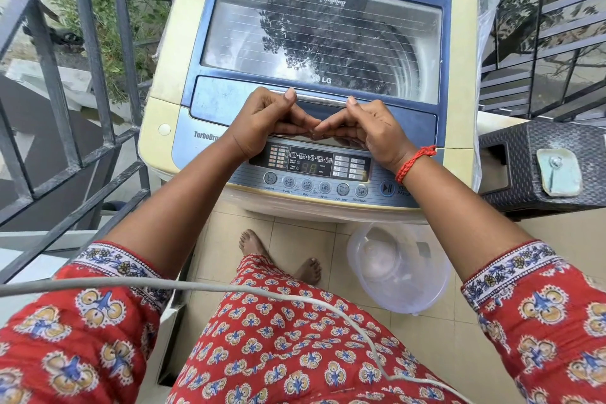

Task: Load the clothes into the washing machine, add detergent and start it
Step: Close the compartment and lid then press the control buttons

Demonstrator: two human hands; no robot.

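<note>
A cream and blue top-loading washing machine [167,85] stands in front of me with its glass lid [321,36] down. My left hand [265,121] and my right hand [370,128] sit side by side at the lid's front edge. Each hand has its fingers curled under that edge and its thumb on the metal handle strip above. Tree reflections on the glass hide most of the drum, and I cannot tell whether clothes are inside. Just below my hands the control panel [311,169] is lit and shows digits. The start/pause button [387,188] is at its right end.
A clear plastic tub [400,269] stands on the tiled floor by my bare feet. A dark woven box [524,147] with a small sachet [559,172] on top sits right of the machine. A metal railing [75,75] runs along the left. A grey cable [229,289] crosses in front of me.
</note>
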